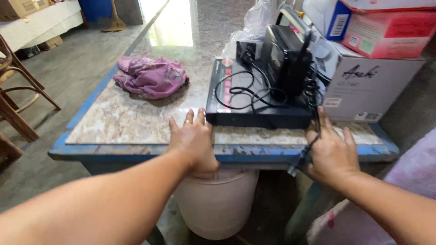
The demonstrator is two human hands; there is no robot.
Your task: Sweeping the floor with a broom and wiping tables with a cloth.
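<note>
Cooktop (pixel 254 97), flat and black, is sitting at the desk's (pixel 136 122) front edge with a coiled cord on it. Your left hand (pixel 193 138) is lying open-fingered against its corner; your right hand (pixel 331 152) is closing its fingers on the dangling plug cable (pixel 305 156). Boxes (pixel 370 81) are crowding the right; room is lying leftward toward the pink cloth (pixel 152 76)

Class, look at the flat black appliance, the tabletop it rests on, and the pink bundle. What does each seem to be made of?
Flat black appliance: probably a glossy glass top on a plastic body; it gives smooth reflections. Tabletop: looks like polished marble or stone-look tile, veined and shiny, edged in chipped blue paint. Pink bundle: soft woven cloth, crumpled in folds.
</note>
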